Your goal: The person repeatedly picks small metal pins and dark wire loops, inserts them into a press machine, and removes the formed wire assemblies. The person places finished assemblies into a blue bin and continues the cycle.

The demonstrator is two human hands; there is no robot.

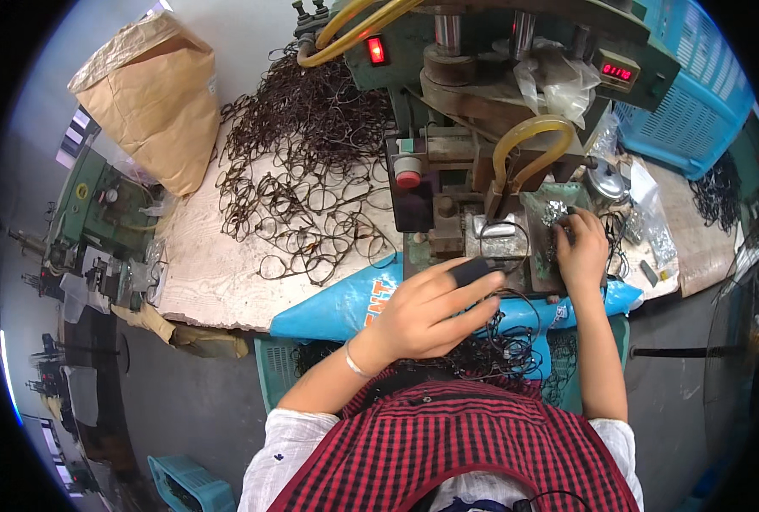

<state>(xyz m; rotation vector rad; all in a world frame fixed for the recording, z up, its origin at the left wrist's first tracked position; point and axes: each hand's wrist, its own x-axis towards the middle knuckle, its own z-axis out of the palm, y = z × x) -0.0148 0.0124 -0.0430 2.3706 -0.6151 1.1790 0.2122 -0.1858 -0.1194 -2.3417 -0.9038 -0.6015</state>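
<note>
My left hand (435, 311), with a black cover on one finger, is closed in front of the press. Between its fingers is a thin dark eyeglass frame (529, 236), with one rim looping up beside the press's small metal block (497, 239). My right hand (582, 252) dips its bent fingertips into a greenish metal tray (537, 271) just right of the block. Small shiny metal parts (552, 210) lie in that tray by the fingertips. Whatever those fingers pinch is too small to make out.
The green press (482, 94) stands ahead, with a red button (408, 177) and a yellow hose (529, 128). Tangled dark eyeglass frames (311, 196) heap on the table's left. More lie in a green basket (275, 375) at my lap. A blue crate (682, 111) stands far right.
</note>
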